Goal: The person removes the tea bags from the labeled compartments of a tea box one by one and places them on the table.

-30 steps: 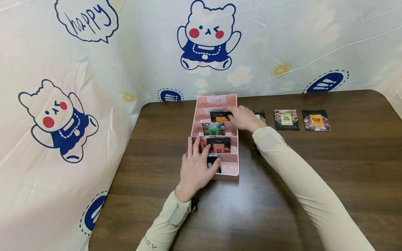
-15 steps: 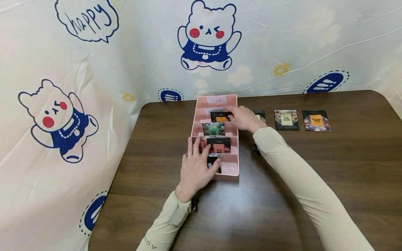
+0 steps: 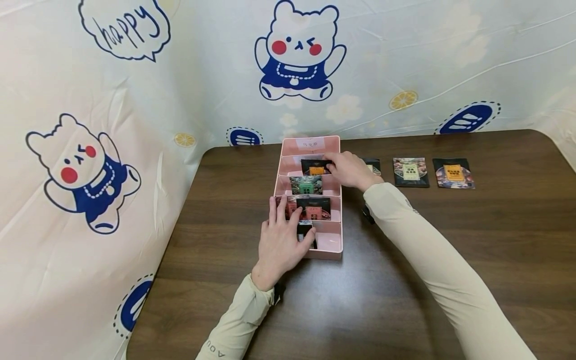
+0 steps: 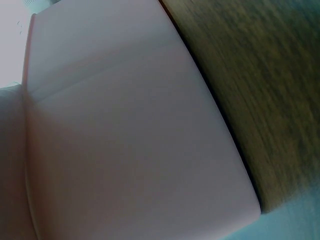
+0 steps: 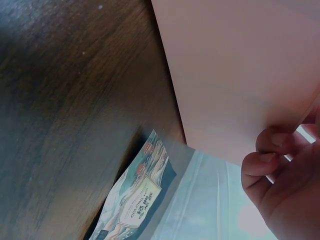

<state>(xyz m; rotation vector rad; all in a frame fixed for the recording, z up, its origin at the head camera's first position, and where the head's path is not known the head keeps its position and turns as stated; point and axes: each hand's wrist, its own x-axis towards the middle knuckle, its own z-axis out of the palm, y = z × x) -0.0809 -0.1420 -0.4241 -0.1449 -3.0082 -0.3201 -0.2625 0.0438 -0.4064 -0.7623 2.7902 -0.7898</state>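
Observation:
A pink divided box [image 3: 330,241] stands on the table with tea sachets upright in its compartments. My right hand [image 3: 353,170] reaches over the box's right rim and pinches the right edge of a black tea sachet with an orange label [image 3: 310,166] in the second compartment from the back. In the right wrist view its other fingers [image 5: 260,165] curl by the outer wall; the fingertips inside are hidden. My left hand [image 3: 281,242] rests with spread fingers over the box's front left side, partly covering a red-labelled sachet [image 3: 313,209] and a black sachet [image 3: 305,228]. A green-labelled sachet [image 3: 306,185] stands between the hands.
Right of the box, two sachets lie flat, one with a pale green label [image 3: 410,172] and one with an orange label [image 3: 453,173]. Another sachet [image 3: 372,164] lies partly behind the right hand. A printed cloth [image 3: 369,75] hangs behind the wooden table [image 3: 216,210].

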